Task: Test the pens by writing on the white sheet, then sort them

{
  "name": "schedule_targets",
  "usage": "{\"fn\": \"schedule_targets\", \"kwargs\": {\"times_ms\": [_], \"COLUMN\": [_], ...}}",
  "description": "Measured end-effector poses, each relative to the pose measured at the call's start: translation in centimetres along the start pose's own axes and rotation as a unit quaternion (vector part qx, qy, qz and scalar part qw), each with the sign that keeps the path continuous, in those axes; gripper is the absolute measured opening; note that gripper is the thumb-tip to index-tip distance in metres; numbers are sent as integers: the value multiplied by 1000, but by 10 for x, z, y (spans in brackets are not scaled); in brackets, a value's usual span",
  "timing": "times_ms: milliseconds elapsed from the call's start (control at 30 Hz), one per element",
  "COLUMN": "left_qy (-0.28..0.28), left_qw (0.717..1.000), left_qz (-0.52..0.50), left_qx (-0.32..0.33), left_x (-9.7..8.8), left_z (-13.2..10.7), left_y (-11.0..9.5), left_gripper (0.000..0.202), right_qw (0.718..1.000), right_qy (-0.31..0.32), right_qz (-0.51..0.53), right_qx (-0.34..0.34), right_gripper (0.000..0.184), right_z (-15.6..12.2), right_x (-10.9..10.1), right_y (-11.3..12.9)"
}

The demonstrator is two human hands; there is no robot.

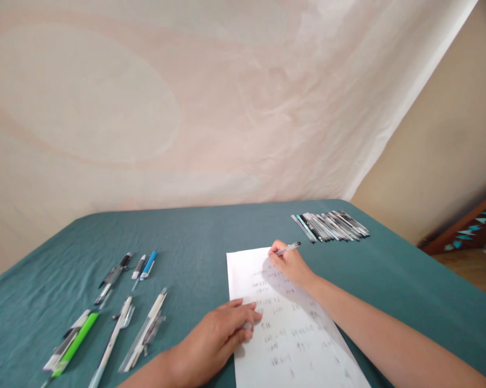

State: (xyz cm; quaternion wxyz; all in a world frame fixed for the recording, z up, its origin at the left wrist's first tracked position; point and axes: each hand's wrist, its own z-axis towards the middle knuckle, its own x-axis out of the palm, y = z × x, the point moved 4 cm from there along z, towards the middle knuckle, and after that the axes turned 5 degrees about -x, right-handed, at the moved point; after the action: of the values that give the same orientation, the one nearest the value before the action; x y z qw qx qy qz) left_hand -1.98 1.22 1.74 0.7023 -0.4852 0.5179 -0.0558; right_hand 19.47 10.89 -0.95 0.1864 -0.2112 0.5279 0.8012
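Observation:
A white sheet of paper [283,339] with faint handwriting lies on the teal tablecloth [194,237]. My right hand [289,264] rests near the sheet's top edge, fingers pinched on a clear-barrelled pen [288,248] whose tip meets the paper. My left hand [216,337] lies flat on the sheet's left edge, fingers stretched out, holding nothing.
Several loose pens [122,307] lie spread at the left, among them a green one [75,345] and a blue one [148,264]. A tight row of several pens [331,225] sits at the far right. A pale cloth backdrop [186,108] hangs behind the table.

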Motion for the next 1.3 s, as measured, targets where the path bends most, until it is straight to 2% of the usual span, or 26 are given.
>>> {"fn": "schedule_targets", "kwargs": {"times_ms": [367,833,1300], "left_qy": [-1,-4,1], "left_qw": [1000,1000,1000], "left_qz": [3,7,9], "left_qx": [3,0,3], "left_x": [-1,0,-1], "left_z": [0,1,0], "left_y": [-2,1,-1], "left_gripper": [26,26,25], "right_qw": [1000,999,1000], "right_qy": [15,-13,-10], "right_qz": [6,28,18], "right_qx": [-5,18,10], "right_gripper": [11,12,10], "right_z": [0,-1,-1], "right_x": [0,0,-1], "right_y": [0,-4,-1]}}
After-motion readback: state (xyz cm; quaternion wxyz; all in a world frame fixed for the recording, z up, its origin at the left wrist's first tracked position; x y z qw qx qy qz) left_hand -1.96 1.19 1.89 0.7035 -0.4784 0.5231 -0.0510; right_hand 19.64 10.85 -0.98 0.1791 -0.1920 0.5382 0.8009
